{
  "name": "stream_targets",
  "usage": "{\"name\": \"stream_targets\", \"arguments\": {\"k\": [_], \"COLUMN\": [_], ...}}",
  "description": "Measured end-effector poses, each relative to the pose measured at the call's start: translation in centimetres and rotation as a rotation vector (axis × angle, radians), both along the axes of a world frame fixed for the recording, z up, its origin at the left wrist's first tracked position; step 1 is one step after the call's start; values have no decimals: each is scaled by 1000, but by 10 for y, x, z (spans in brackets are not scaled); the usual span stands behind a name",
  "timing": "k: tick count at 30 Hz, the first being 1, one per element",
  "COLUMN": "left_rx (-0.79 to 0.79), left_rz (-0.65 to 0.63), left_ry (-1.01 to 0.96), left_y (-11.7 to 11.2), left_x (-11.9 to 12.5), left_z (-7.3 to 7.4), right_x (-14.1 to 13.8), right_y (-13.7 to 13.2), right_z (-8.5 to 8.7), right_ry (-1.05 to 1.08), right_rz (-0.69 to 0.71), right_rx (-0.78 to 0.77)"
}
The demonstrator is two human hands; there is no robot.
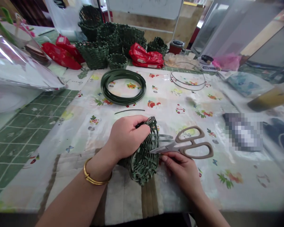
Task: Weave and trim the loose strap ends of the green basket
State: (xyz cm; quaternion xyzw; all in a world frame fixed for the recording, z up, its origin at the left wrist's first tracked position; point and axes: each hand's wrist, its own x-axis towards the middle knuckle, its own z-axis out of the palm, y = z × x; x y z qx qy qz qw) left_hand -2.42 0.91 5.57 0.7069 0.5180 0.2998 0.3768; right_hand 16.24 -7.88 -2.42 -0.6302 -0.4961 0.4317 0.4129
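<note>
A gold-coloured bangle [91, 180] rings the left wrist [101, 168], forearms [73, 197] bare, clothing [171, 220] seemingly black.

Dark green woven basket [145, 159] (loose strip ends [166, 136] jutting right), tilted, beige-handled scissors [175, 146] just beside it

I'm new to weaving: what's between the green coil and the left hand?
A thin dark strip, lying on the patterned tablecloth, in the head view.

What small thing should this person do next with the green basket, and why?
Perhaps the right hand should guide one of the loose strips into the weave: they stick out past the woven basket, the left hand grips it, and the right hand is already at its edge. The scissors lie close by if trimming seems better.
</note>
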Motion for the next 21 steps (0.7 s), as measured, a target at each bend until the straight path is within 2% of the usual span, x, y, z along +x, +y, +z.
{"name": "stream_targets", "arguments": {"k": [8,14,21], "left_rx": [-4,-14,11], "left_rz": [13,23,34], "left_ry": [2,-10,-32], "left_y": [-1,0,-2], "left_x": [0,-1,-2], "left_z": [0,-1,-2], "right_x": [-7,-15,-17], "right_y": [1,-9,-17], "right_z": [0,-9,-21], "right_ry": [-17,-129,-198], "right_rz": [3,-45,-59], "right_rx": [21,234,300]}}
